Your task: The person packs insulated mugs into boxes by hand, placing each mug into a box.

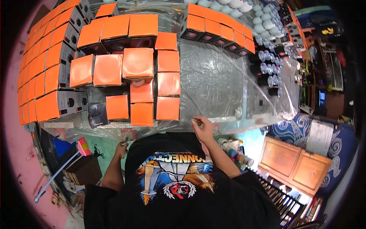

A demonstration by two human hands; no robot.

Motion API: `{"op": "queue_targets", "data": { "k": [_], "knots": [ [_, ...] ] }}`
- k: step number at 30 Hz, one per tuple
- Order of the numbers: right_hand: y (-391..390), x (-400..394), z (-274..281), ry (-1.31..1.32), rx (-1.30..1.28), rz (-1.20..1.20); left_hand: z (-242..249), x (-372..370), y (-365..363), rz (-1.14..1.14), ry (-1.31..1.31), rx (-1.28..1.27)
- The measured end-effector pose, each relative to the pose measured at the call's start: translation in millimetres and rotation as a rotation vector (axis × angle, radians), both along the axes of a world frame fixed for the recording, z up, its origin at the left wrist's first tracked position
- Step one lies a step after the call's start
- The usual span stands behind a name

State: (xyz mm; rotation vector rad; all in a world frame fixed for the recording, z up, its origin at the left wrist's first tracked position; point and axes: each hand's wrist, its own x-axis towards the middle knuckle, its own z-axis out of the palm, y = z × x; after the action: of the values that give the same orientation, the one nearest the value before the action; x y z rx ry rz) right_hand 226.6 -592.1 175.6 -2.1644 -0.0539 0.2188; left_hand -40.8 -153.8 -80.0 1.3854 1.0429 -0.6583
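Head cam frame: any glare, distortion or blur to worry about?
Head view: strong fisheye curvature, black corners; white glare streaks on the clear plastic sheet; sheen on the orange box tops; blown-out patch left of the wooden panels; right background dim; no obvious motion blur, small print too tiny to judge.

Cardboard boxes (117,107) with plain orange tops stand closed, tops up. One sits just right of the small black box (98,115), with two columns (168,84) farther right. A row of three (108,68) lies beyond it; a large block (47,107) with grey, printed sides stands left of it.
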Motion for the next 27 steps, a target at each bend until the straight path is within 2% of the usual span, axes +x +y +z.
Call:
{"op": "queue_targets", "data": {
  "k": [2, 3, 4, 5, 7, 9, 10, 12, 14, 16, 17, 18, 22, 24, 26, 27],
  "knots": [
    [-14.9, 30.1, 0.7, -0.054, 0.001, 0.165, 5.9, -6.0, -15.9, 0.033, 0.058, 0.081],
    [-25.1, 42.1, 2.0, -0.042, -0.018, 0.227, 19.0, -4.8, -27.0, 0.130, 0.110, 0.171],
    [-40.8, 50.1, -0.3, 0.053, 0.000, 0.311, 23.2, -11.8, -38.9, 0.227, 0.169, 0.261],
    [-59.5, 58.4, -1.9, 0.146, 0.018, 0.397, 29.3, -16.9, -51.4, 0.268, 0.120, 0.285],
    [-101.7, 67.4, -7.1, 0.452, 0.054, 0.640, 38.7, -29.4, -95.4, 0.412, 0.127, 0.342],
    [-138.4, 67.6, -30.0, 0.407, 0.190, 0.856, 47.1, -41.5, -146.5, 0.538, 0.163, 0.338],
    [-150.5, 70.2, -38.2, 0.405, 0.222, 0.870, 47.6, -49.3, -165.0, 0.547, 0.199, 0.304],
    [-169.2, 69.8, -43.1, 0.527, 0.275, 0.873, 39.2, -71.8, -192.8, 0.258, 0.114, 0.335],
    [-179.6, 67.3, -55.1, 0.524, 0.331, 0.888, 89.6, -55.9, -210.2, 0.316, 0.148, 0.174],
    [-173.7, 61.3, -59.4, 0.522, 0.403, 0.870, 115.8, -47.9, -212.4, 0.495, 0.244, 0.197],
    [-172.7, 62.0, -54.4, 0.501, 0.356, 0.869, 135.9, -33.5, -209.0, 0.467, 0.342, 0.243],
    [-171.0, 61.9, -50.7, 0.478, 0.306, 0.860, 140.3, -29.7, -195.8, 0.337, 0.344, 0.276],
    [-172.3, 49.6, -51.7, 0.424, 0.264, 0.788, 140.3, 16.3, -176.4, 0.061, 0.211, 0.329],
    [-172.8, 41.1, -41.0, 0.358, 0.235, 0.747, 129.4, 51.9, -179.1, 0.029, 0.162, 0.311],
    [-176.3, 36.1, -37.0, 0.061, 0.179, 0.666, 119.0, 88.7, -177.3, -0.056, 0.029, 0.251],
    [-179.7, 29.8, -35.6, 0.039, 0.092, 0.637, 107.0, 102.2, -175.1, -0.162, 0.042, 0.215]
  ]
}}
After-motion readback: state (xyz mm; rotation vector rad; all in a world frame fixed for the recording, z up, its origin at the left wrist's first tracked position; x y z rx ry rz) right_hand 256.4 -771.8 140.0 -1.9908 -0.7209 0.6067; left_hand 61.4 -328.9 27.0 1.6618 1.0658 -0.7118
